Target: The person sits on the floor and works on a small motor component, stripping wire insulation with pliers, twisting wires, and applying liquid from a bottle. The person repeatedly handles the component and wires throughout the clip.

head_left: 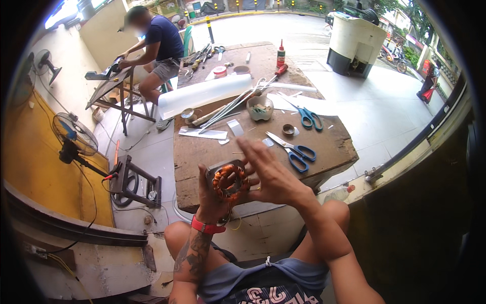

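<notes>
Over the near edge of the wooden table, my left hand [206, 202], with a red band at the wrist, grips a motor stator [217, 178]. The stator is a ring of orange-copper windings with a grey metal core, and thin wires hang below it. My right hand [276, 175] is at the stator's right side with its fingers stretched out; whether the fingertips touch the windings I cannot tell. Just beyond lie blue-handled scissors [295, 153], a small brown ring [288, 130] and strips of white sheet [236, 127].
The wooden table [329, 147] also bears other scissors [309, 119], a bowl of scraps [260, 112], a white sheet roll [205, 96], a red bottle [281, 54] and a screwdriver [280, 71]. Left stand a fan [76, 134] and a low stool [134, 182]. A person [157, 45] works behind.
</notes>
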The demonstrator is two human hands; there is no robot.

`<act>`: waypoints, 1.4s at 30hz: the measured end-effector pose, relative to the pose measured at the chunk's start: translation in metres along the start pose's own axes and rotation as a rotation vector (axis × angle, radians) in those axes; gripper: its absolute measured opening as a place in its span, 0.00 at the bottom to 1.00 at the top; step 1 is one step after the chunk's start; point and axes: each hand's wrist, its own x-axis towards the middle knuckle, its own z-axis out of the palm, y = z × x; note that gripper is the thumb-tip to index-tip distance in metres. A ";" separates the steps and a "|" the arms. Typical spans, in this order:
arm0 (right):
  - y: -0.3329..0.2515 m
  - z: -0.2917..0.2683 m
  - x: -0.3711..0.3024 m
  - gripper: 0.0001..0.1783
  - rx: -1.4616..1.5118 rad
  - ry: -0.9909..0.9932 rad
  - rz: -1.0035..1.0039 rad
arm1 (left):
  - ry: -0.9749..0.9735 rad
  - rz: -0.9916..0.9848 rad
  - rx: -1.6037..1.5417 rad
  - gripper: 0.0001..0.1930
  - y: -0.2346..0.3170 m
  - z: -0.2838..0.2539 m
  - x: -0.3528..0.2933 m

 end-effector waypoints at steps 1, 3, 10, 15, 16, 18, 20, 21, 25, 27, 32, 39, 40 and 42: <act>0.001 0.000 0.000 0.68 0.011 0.072 0.054 | -0.071 0.037 -0.131 0.53 0.002 -0.002 0.003; 0.004 0.006 -0.001 0.63 -0.004 -0.014 0.125 | -0.065 0.058 -0.233 0.51 0.003 -0.005 0.006; -0.005 0.010 -0.010 0.47 0.046 -0.069 0.088 | 0.177 0.096 -0.088 0.54 -0.002 -0.015 0.012; -0.008 0.017 -0.006 0.38 0.107 0.089 0.149 | 0.173 0.048 -0.092 0.54 -0.005 -0.017 0.013; -0.006 0.021 -0.003 0.30 0.005 0.129 0.086 | 0.173 0.029 -0.098 0.52 -0.006 -0.018 0.014; -0.003 0.028 0.001 0.27 -0.029 0.110 0.094 | 0.107 0.007 -0.179 0.50 -0.006 -0.020 0.015; -0.002 0.031 0.002 0.24 -0.041 0.092 0.105 | 0.044 -0.005 -0.257 0.49 -0.006 -0.021 0.017; -0.001 0.031 0.002 0.23 -0.034 0.099 0.111 | 0.025 -0.014 -0.295 0.49 -0.006 -0.021 0.017; 0.001 0.031 0.000 0.21 -0.107 0.161 0.015 | 0.041 0.001 -0.320 0.47 -0.004 -0.012 0.019; 0.002 0.034 0.003 0.21 -0.086 0.201 -0.072 | 0.272 0.020 -0.225 0.40 -0.007 -0.003 0.015; -0.009 0.017 0.012 0.18 0.050 0.079 0.192 | 0.355 0.107 -0.016 0.36 -0.001 0.007 0.009; 0.041 -0.164 -0.153 0.15 0.266 0.881 0.382 | 0.354 0.301 0.485 0.36 0.020 -0.031 0.007; 0.073 -0.174 -0.186 0.13 0.079 1.029 0.525 | 0.401 0.335 0.442 0.36 0.019 -0.035 0.007; 0.139 -0.167 -0.254 0.16 -0.408 0.860 0.901 | 0.409 0.332 0.374 0.36 0.017 -0.040 0.009</act>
